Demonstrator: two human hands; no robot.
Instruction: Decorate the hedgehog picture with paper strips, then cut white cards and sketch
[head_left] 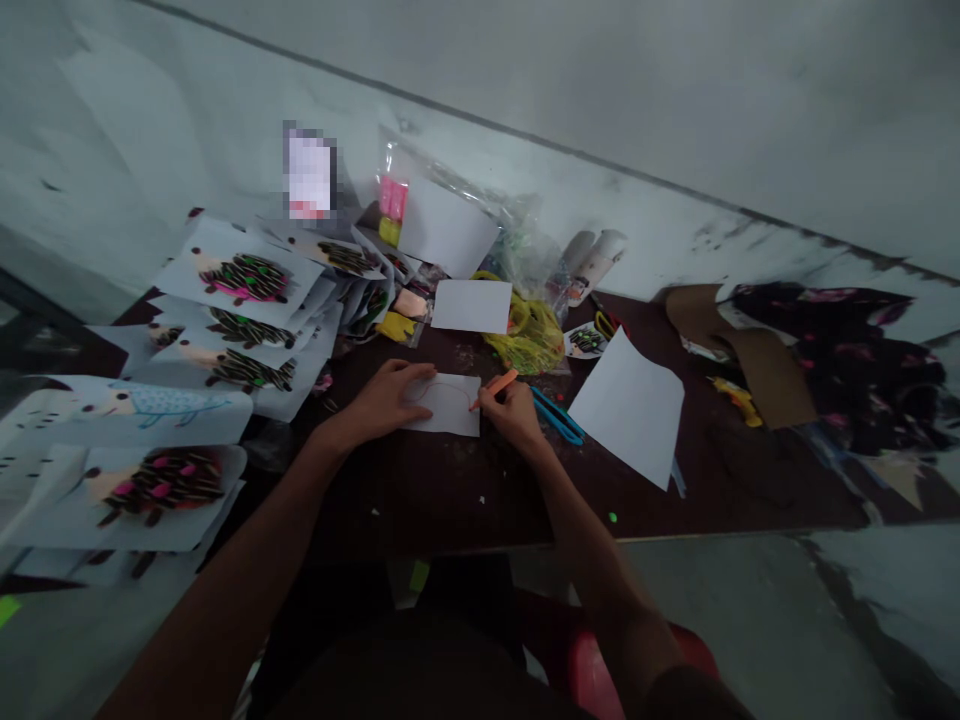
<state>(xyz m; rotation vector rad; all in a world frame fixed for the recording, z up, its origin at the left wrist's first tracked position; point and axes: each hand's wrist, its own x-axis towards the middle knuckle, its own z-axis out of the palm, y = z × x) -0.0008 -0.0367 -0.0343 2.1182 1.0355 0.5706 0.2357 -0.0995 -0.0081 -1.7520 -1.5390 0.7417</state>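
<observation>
A small white sheet of paper (450, 415) lies on the dark table in front of me, with a curved reddish outline drawn across it. My left hand (386, 400) rests on its left edge, thumb and fingers spread apart, holding nothing. My right hand (514, 410) is closed round an orange marker (501, 383), its tip touching the sheet near the right end of the line. Beside that hand lie some blue markers or sticks (556, 415). A larger white sheet (630, 405) lies further right.
Stacked cards with hedgehog pictures (244, 278) fill the left side. Behind my sheet are a blank white card (472, 305), a yellow net bag (529, 335) and clear plastic bags. Brown cardboard (765, 370) and dark floral cloth (870, 370) lie at the right, against the wall.
</observation>
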